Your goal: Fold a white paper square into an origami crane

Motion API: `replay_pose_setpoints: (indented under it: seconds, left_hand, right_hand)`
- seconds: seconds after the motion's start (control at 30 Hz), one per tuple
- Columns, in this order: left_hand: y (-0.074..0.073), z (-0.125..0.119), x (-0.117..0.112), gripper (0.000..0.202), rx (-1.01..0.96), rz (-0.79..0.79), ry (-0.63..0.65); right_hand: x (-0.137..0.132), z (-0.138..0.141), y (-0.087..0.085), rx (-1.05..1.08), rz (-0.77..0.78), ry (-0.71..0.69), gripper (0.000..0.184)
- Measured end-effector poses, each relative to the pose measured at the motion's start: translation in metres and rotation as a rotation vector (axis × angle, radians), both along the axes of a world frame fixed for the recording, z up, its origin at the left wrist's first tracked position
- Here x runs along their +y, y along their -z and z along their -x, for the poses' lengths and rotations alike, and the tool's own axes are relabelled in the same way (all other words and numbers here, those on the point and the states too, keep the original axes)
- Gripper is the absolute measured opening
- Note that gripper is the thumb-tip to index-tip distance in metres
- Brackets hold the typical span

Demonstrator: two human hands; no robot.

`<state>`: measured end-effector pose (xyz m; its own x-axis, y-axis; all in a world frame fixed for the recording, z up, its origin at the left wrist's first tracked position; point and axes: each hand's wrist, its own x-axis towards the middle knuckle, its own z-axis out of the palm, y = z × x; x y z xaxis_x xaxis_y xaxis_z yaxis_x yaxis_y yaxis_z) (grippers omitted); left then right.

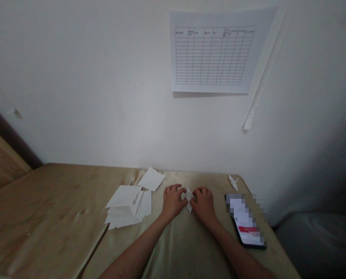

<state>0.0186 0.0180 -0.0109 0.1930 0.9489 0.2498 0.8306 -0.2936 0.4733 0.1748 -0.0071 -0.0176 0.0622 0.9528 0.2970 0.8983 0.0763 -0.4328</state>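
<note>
A small piece of folded white paper [189, 195], diamond-shaped, lies between my two hands on the cloth-like tan surface. My left hand [173, 198] pinches its left side, thumb and fingertips against the edge. From the other side, my right hand [203, 201] grips the right edge with curled fingers. Left of my hands is a loose stack of white paper sheets [126, 201], and a single white square sheet [152, 179] lies just behind it. A small folded paper crane [233, 182] rests near the far right corner.
A phone [247, 223], partly blurred out, lies right of my right hand. The tan surface [59, 217] meets a white wall [88, 97] at the back. A printed table sheet [213, 54] hangs on the wall. A dark grey object [321, 244] stands at the lower right.
</note>
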Motion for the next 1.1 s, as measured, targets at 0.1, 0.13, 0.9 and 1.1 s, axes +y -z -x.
replay_pose_setpoints:
  seconds: [0.1,0.13,0.9,1.1]
  left_hand:
    - [-0.001,-0.001,-0.001,0.029,-0.005,0.002,-0.006]
    - [-0.001,-0.001,-0.001,0.029,-0.006,0.002,-0.012]
    - [0.010,0.023,0.015,0.021,-0.062,-0.103,0.135]
    - [0.009,0.024,0.013,0.014,-0.052,-0.097,0.168]
  right_hand:
    - [0.000,0.000,0.000,0.001,-0.007,-0.007,0.017]
    - [0.000,0.000,0.000,0.001,-0.011,-0.008,0.017]
    - [-0.008,-0.020,-0.005,0.231,-0.024,-0.318,0.028]
    - [-0.010,-0.020,-0.008,0.245,-0.012,-0.328,0.022]
